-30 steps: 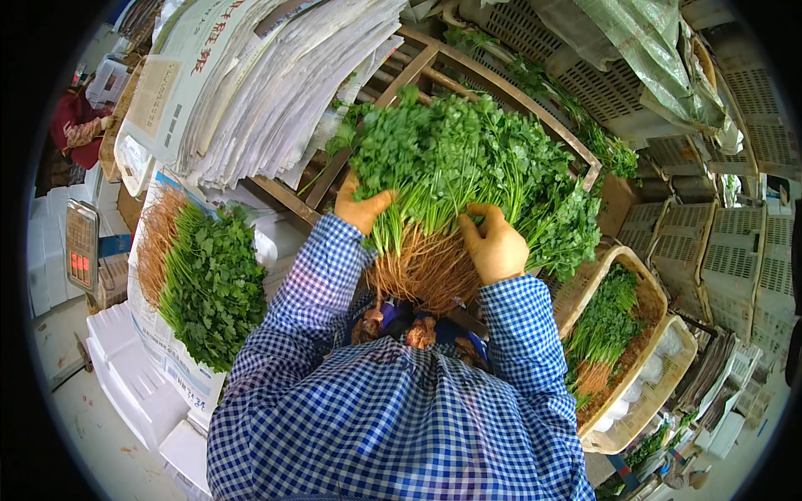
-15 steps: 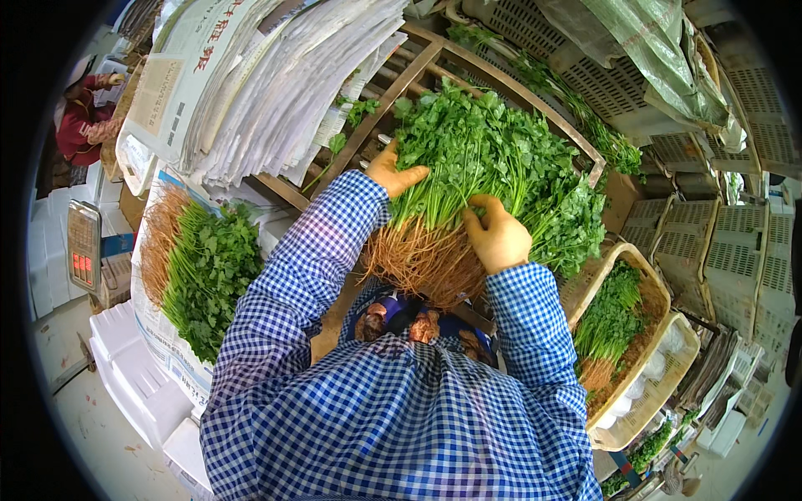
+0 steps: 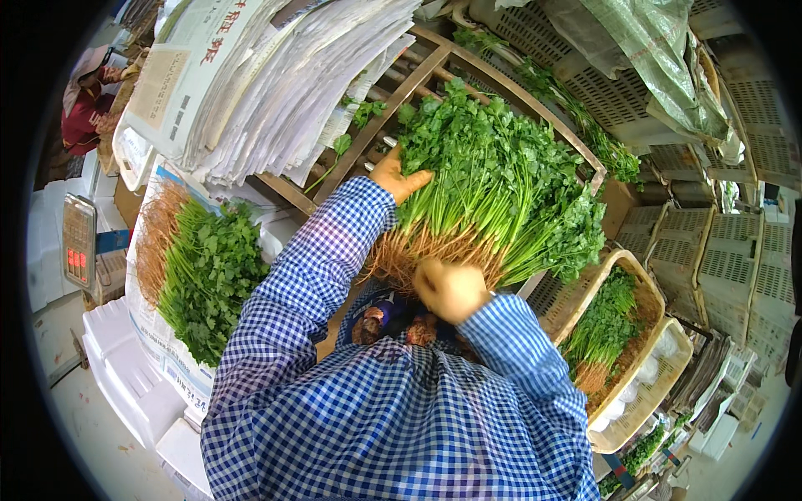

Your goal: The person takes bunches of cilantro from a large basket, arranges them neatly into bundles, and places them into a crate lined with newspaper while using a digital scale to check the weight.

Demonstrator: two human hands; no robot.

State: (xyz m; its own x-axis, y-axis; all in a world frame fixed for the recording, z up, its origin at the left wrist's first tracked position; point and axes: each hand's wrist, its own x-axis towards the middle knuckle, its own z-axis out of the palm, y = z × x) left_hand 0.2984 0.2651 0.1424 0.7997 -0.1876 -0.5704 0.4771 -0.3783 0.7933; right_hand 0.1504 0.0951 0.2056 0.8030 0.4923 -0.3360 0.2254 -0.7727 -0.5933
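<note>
A big heap of coriander (image 3: 501, 167) lies in front of me, leaves away and reddish-brown roots toward my body. At the heap's left side is my left hand (image 3: 398, 177), its thumb across the stems and its other fingers partly hidden by the greens; it is closed on the coriander. My right hand (image 3: 451, 290) is over the near root ends, slightly blurred, with its fingers curled closed. What those fingers hold, if anything, is hidden. Both hands look covered by yellowish gloves, and both arms wear blue checked sleeves.
Stacked newspapers (image 3: 276, 92) stand at the far left of the brown slatted frame (image 3: 401, 88). Another coriander bunch (image 3: 213, 280) lies on newspaper at left, near a scale (image 3: 79, 242). At right, a crate (image 3: 660, 280) holds more coriander. A person (image 3: 83, 108) works at far left.
My right hand has moved from the middle of the stems down toward me, over the roots, and its fingers have curled. My left hand has stayed nearly in place.
</note>
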